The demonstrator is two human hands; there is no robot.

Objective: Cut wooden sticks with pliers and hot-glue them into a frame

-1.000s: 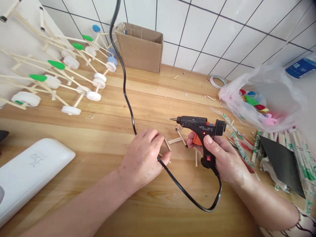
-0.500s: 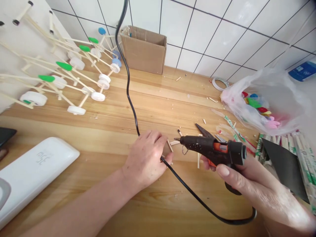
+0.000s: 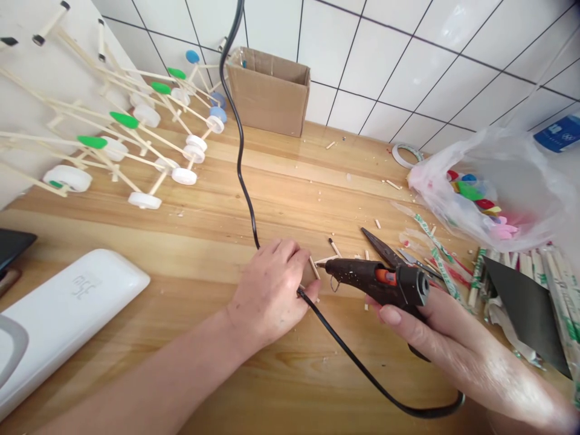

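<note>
My right hand point(image 3: 421, 329) is wrapped round the grip of a black hot glue gun point(image 3: 376, 279). The gun's nozzle points left and meets, or nearly meets, a small wooden stick point(image 3: 314, 267) at my left hand's fingertips. My left hand point(image 3: 272, 287) is closed on that stick, pressed low against the wooden table; its far end is hidden under the fingers. A second thin stick runs off to the right behind the nozzle. The gun's black cord point(image 3: 357, 356) loops below and passes by my left hand. Just behind the gun lies a dark-tipped stick point(image 3: 334, 246).
Several wheeled stick frames point(image 3: 145, 157) stand at the left wall. A white device point(image 3: 67, 320) lies front left. A cardboard box point(image 3: 269, 90) stands at the back. On the right are scissors point(image 3: 378, 246), tape point(image 3: 403, 156), a plastic bag point(image 3: 512, 181) and wrapped sticks point(image 3: 555, 278).
My right hand has moved the glue gun left and slightly down, bringing its nozzle to the stick. My left hand keeps its hold. The whole view has shifted slightly.
</note>
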